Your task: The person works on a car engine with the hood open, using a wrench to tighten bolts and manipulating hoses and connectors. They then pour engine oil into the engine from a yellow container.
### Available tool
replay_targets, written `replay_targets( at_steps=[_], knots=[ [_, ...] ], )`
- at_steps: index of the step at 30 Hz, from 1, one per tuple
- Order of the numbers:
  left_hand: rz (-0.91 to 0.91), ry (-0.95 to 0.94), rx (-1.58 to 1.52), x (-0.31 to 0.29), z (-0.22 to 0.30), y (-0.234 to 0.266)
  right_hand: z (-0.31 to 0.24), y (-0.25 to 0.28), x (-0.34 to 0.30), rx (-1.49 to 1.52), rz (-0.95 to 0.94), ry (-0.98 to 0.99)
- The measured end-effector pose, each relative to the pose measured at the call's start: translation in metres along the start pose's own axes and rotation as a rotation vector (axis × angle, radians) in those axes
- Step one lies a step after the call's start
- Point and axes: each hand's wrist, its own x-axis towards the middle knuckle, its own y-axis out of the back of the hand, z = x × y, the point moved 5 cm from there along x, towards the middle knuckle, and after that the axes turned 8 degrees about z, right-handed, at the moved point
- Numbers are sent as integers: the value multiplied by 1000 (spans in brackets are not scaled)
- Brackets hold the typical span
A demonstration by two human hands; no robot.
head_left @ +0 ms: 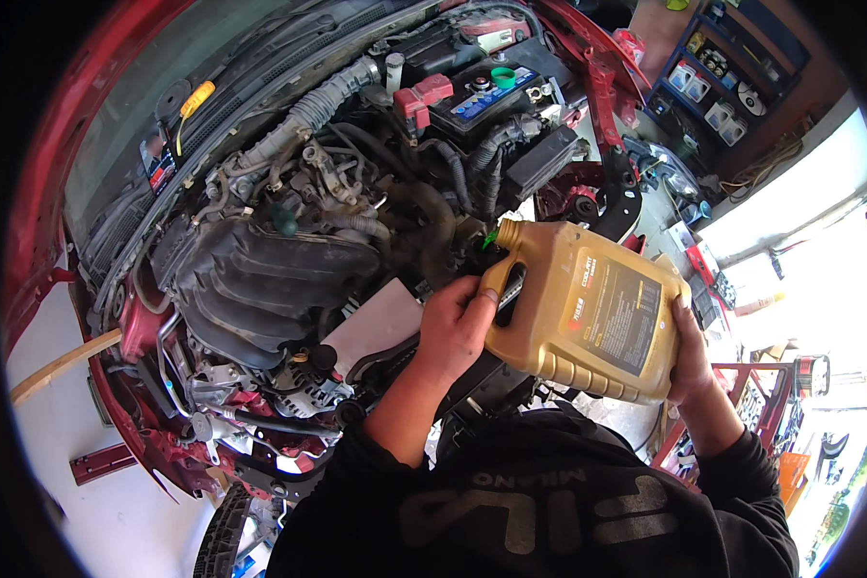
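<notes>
Tilted over the front of an open engine bay is a gold plastic coolant jug, its mouth to the left. Bright green liquid shows at the mouth; where it lands is hard to make out among dark hoses. My left hand is closed round the jug's handle. My right hand grips its base at the right, fingers partly hidden behind it. Left of the jug, a dusty black intake manifold covers part of the engine. Beyond it stands the car battery, with a green cap on top.
A yellow-handled tool lies by the windshield. A wooden stick juts out at the left, and a tire stands below. The red fender edge borders the bay. A removed headlight and a blue shelf are at the right.
</notes>
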Motion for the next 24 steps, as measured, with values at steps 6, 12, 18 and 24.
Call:
replay_targets(
  at_steps=[6,12,18,24],
  knots=[
    [-5,-25,36,1,2,1,1,2,0,13,5,4],
    [0,-25,45,1,1,0,3,6,1,43,21,-7],
    [-5,-23,18,1,2,0,5,10,1,34,37,-12],
    [-9,-26,41,1,3,0,4,10,-1,19,49,-16]
  ],
)
